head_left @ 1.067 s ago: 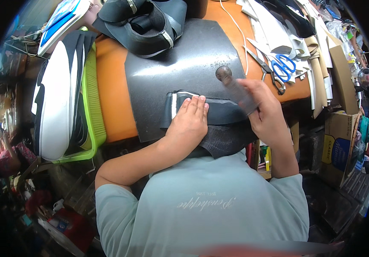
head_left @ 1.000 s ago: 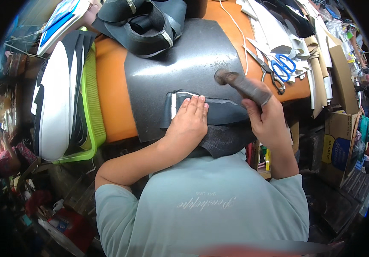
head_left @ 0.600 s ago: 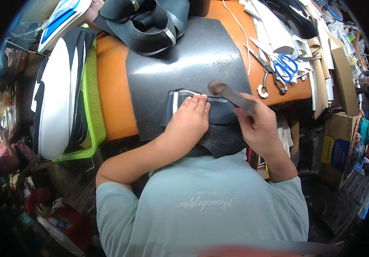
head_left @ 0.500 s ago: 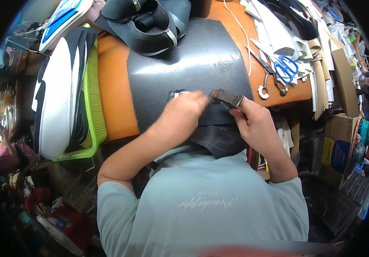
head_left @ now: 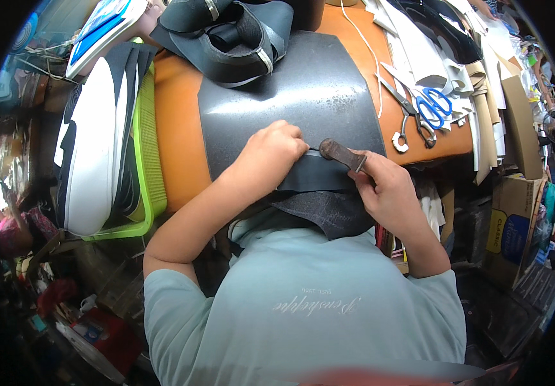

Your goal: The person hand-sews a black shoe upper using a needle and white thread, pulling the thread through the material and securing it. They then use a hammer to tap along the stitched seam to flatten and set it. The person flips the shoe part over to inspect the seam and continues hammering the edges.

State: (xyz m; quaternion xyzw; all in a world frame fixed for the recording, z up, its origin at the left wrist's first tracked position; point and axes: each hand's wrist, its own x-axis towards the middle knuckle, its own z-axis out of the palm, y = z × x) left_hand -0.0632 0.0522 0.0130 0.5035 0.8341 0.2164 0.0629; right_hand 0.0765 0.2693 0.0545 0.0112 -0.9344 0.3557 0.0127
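While right grip [head_left: 387, 188] wraps hammer [head_left: 342, 153] and left grip [head_left: 274, 154] curls, hold unclear, best press black strip [head_left: 316, 176] flat near surface's [head_left: 177, 122] near edge.

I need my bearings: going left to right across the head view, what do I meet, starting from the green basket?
Green basket → left hand → hammer → right hand → blue scissor handles → cardboard box.
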